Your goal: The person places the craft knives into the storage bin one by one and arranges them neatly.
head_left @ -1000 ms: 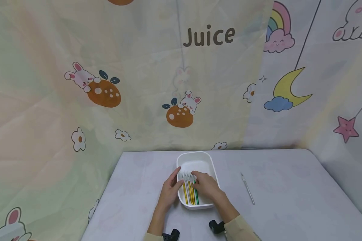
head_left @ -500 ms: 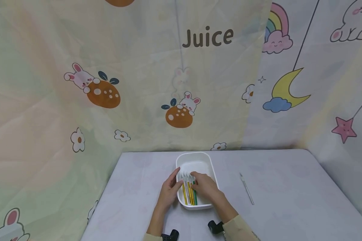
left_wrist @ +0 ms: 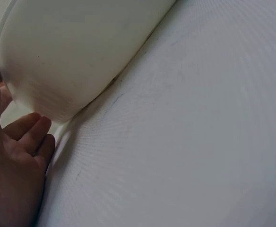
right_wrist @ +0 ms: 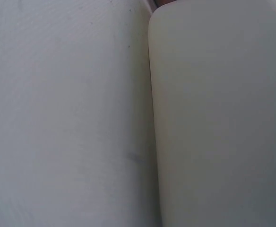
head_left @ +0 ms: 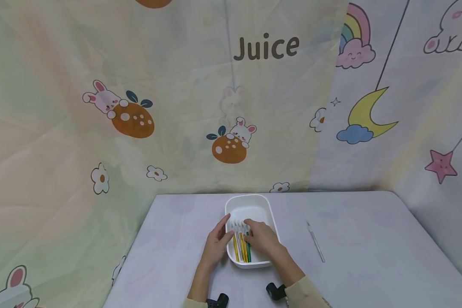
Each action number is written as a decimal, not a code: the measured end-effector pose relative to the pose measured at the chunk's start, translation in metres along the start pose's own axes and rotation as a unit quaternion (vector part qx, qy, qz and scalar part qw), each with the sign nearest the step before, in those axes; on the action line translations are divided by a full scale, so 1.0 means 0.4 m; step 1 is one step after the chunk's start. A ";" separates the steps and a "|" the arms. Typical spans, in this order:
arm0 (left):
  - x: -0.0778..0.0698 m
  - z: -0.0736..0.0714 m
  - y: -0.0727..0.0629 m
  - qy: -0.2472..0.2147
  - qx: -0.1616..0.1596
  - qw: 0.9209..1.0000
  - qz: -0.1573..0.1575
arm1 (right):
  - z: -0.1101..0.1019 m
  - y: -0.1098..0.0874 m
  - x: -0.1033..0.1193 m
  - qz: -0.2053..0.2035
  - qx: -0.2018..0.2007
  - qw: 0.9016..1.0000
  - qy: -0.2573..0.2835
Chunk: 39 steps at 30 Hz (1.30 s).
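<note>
A white tray (head_left: 271, 216) holds a row of slim pens (head_left: 238, 248) with yellow, white and green barrels and pale upper ends, lying side by side. My left hand (head_left: 215, 244) grips the tray's left wall, thumb over the rim and fingers outside. In the left wrist view, the fingertips (left_wrist: 43, 124) touch the tray's underside edge. Inside the tray, my right hand (head_left: 265, 237) holds the green pen (head_left: 249, 252) at the row's right side with thumb and index finger; their exact contact is partly hidden. The right wrist view shows mostly the tray's outer wall (right_wrist: 223, 118).
A single silver-white pen (head_left: 316, 243) lies on the white table (head_left: 369, 248) to the right of the tray. Behind the table hangs a printed cloth (head_left: 192, 128). Black wrist cameras (head_left: 276, 291) sit at both sleeves.
The green pen has shifted slightly left, closer against the other pens, with my right thumb beside it. The left hand and the tray look nearly still.
</note>
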<state>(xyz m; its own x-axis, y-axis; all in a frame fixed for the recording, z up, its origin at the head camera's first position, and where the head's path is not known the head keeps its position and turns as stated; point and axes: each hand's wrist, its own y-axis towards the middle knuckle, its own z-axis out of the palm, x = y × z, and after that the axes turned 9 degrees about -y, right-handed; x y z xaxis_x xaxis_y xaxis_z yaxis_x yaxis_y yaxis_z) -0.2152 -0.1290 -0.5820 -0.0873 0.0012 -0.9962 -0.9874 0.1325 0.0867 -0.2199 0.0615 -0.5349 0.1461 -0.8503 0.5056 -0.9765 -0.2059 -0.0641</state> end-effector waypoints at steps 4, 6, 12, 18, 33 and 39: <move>-0.001 -0.001 0.001 0.005 -0.001 1.000 0.001 | -0.003 -0.001 0.007 -0.007 -0.017 1.000 -0.007; -0.002 -0.002 0.002 0.012 -0.004 1.000 0.007 | -0.006 -0.001 0.012 -0.023 -0.033 0.999 -0.011; -0.006 -0.003 0.005 0.019 -0.006 1.000 0.010 | -0.017 -0.007 0.019 -0.062 -0.094 0.994 -0.011; -0.005 -0.003 0.006 0.016 -0.004 1.000 0.004 | -0.027 -0.016 0.010 -0.083 -0.150 0.985 -0.002; 0.005 0.011 0.005 0.009 -0.013 1.000 -0.003 | -0.089 -0.055 -0.072 -0.098 -0.289 0.950 0.073; 0.000 0.008 0.002 0.011 -0.016 1.000 -0.006 | -0.101 -0.058 -0.090 -0.082 -0.293 0.950 0.068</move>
<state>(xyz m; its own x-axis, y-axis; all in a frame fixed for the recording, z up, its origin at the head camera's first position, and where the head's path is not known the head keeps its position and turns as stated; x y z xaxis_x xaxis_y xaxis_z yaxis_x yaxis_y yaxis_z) -0.2154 -0.1258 -0.5818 -0.0782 -0.0223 -0.9967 -0.9920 0.1009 0.0756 -0.2090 0.1164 -0.5169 0.3215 -0.7511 0.5766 -0.8685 0.0086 0.4955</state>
